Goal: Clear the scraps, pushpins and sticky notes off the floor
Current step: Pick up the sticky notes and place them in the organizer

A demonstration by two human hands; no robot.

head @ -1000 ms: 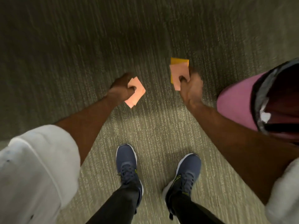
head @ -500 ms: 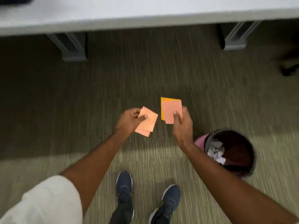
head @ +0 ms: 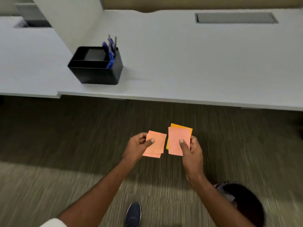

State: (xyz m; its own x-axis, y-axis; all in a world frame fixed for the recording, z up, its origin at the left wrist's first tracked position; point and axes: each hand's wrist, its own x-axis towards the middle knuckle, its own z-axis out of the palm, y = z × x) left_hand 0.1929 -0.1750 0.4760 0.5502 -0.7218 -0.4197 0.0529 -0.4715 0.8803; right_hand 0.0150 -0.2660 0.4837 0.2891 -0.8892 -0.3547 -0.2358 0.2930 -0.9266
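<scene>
Observed: the left hand (head: 136, 147) is closed in a pinch grip on a small pair of pink sticky notes (head: 155, 144), thumb on top, the lower sheet showing at the bottom edge. The right hand (head: 191, 151) is likewise closed on a second stack (head: 177, 140), a pink sheet in front and an orange one (head: 182, 127) showing behind it. Both stacks are held in the air above the carpet (head: 65, 136), just beside each other but apart, in front of the desk (head: 180, 63). A black organiser (head: 96, 71) with blue pens (head: 110, 54) stands on the desk. A dark bin (head: 242, 203) sits low on the right, partly hidden by the right forearm. Assessment: the notes are off the floor; the step in hand appears to be gathering them before disposal. Recommendation: merge the two stacks into one hand, edges squared, keep the thumb pressed flat so no sheet slips, then carry them over the bin mouth before letting go. No scraps or pushpins are visible on the carpet shown, though it is blurred.
</scene>
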